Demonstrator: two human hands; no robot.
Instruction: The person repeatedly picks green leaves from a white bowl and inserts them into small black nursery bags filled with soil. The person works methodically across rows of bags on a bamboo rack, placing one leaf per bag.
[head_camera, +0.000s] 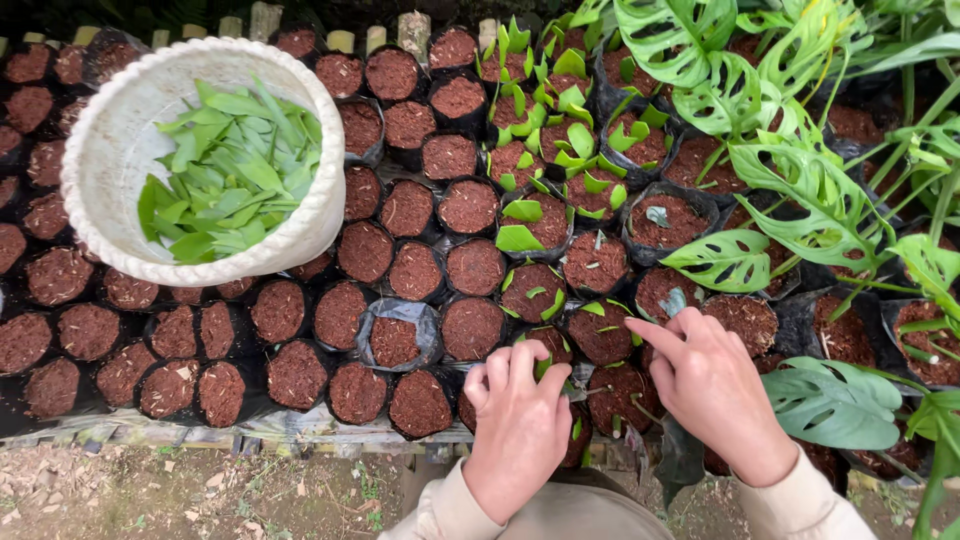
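Note:
My left hand (518, 420) rests on a black nursery bag of brown soil (556, 345) at the front edge, with a green leaf cutting pinched between its fingers. Just to its right, my right hand (705, 385) stretches its forefinger over a neighbouring soil bag (600, 330) that has small green cuttings stuck in it, the fingers apart. A white woven basket (120, 120) full of loose green leaf cuttings (230, 175) sits on the bags at the upper left.
Rows of black soil-filled bags (390, 245) cover the bed; those at centre right hold small cuttings (565, 130). Large split-leaf plants (790, 180) crowd the right side. Bare ground with dry leaves (200, 490) lies below the bed's front edge.

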